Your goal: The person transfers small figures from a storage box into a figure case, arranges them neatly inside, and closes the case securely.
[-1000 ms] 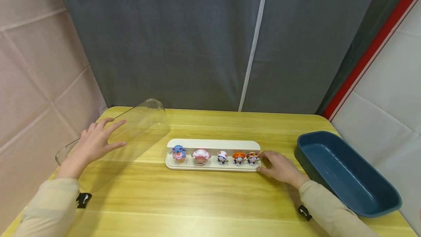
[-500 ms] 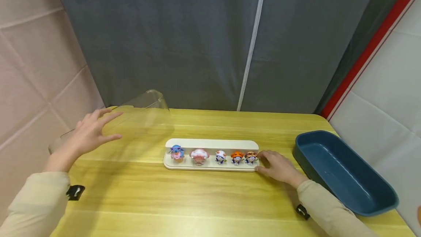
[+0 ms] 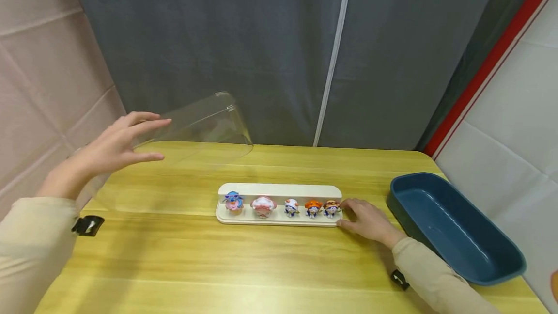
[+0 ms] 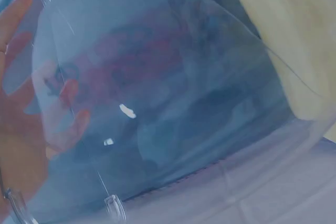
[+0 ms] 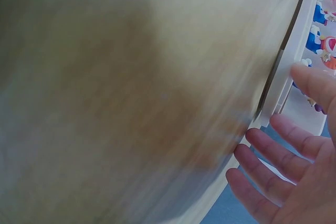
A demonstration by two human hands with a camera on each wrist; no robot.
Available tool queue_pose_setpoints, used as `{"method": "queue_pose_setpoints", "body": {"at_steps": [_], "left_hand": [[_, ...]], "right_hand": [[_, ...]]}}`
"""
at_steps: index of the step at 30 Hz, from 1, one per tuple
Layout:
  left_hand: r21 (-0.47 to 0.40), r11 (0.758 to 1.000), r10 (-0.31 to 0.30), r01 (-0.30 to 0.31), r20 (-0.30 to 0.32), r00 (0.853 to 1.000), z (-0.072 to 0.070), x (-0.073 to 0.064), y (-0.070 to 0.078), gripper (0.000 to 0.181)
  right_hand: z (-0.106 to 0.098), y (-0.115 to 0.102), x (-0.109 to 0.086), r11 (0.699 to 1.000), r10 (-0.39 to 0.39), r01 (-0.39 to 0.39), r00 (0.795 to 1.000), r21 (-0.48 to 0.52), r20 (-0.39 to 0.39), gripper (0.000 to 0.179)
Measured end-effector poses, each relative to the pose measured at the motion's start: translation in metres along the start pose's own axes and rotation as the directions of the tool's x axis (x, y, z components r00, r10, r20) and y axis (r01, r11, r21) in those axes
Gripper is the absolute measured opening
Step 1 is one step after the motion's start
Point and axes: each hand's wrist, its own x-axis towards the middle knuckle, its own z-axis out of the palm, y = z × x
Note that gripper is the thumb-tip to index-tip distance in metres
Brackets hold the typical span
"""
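My left hand (image 3: 109, 148) holds a long clear plastic cover (image 3: 209, 127) up over the left side of the table, thumb and fingers spread across it. The cover is tilted, its right end higher. Up close in the left wrist view, the clear wall fills most of the picture and several fingers show through it. A white two-step display stand (image 3: 279, 190) sits mid-table with several small figurines in a row, among them a blue one (image 3: 234, 201) and a pink-and-white one (image 3: 263, 206). My right hand (image 3: 368, 222) grips the stand's right end between thumb and fingers.
A deep dark-blue rectangular bin (image 3: 453, 227) stands at the right side of the wooden table (image 3: 244, 265). A grey curtain (image 3: 209, 42) hangs behind the far edge. Pale cloth walls close off the left and right.
My left hand has raised the clear cover and swung its right end upward and to the right. My right hand stays at the stand's end; the figurines keep their places.
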Motion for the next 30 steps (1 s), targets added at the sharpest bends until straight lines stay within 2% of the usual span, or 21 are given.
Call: {"method": "queue_pose_setpoints", "body": {"at_steps": [10,18,30], "left_hand": [[-0.038,0.987,0.158,-0.158,0.017,0.987,-0.011,0.035,0.021,0.070],[-0.084,0.979,0.194,-0.187,0.084,0.977,-0.010,0.063,0.042,0.067],[-0.117,0.955,0.290,-0.273,0.165,0.943,0.003,0.106,0.075,0.067]], "right_hand": [[0.001,0.000,0.001,1.000,0.000,0.000,1.000,-0.002,0.003,0.041],[0.002,-0.001,0.001,1.000,-0.003,0.003,1.000,0.000,-0.005,0.040],[0.003,0.000,0.000,1.000,0.013,-0.013,1.000,0.004,0.000,0.040]]}}
